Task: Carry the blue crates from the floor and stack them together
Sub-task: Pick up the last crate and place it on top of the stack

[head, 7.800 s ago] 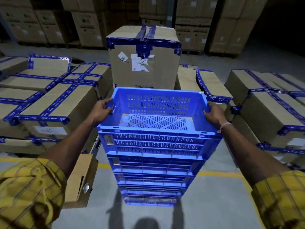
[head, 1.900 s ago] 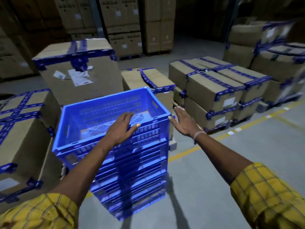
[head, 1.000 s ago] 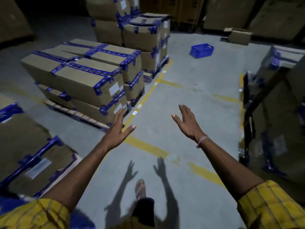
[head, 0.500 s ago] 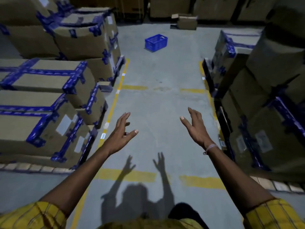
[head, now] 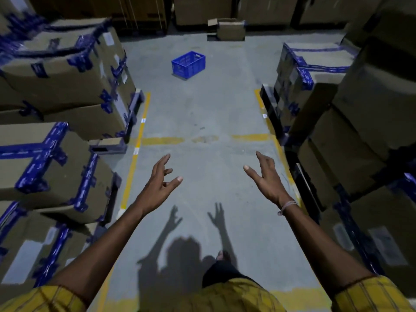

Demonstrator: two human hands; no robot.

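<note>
A single blue crate (head: pixel 188 64) stands on the grey floor far ahead, in the middle of the aisle. My left hand (head: pixel 158 183) and my right hand (head: pixel 266 179) are held out in front of me at about waist height, fingers spread and relaxed, holding nothing. Both hands are well short of the crate. The stack of blue crates is out of view.
Taped cardboard boxes on pallets line the aisle on the left (head: pixel 60 70) and on the right (head: pixel 313 70). A small open carton (head: pixel 227 30) sits beyond the crate. Yellow floor lines (head: pixel 135 152) edge the aisle. My foot shows at the bottom centre.
I have turned away from the crate stack and face down the aisle. The lone crate has drawn nearer and more central. Both hands stay empty and spread.
</note>
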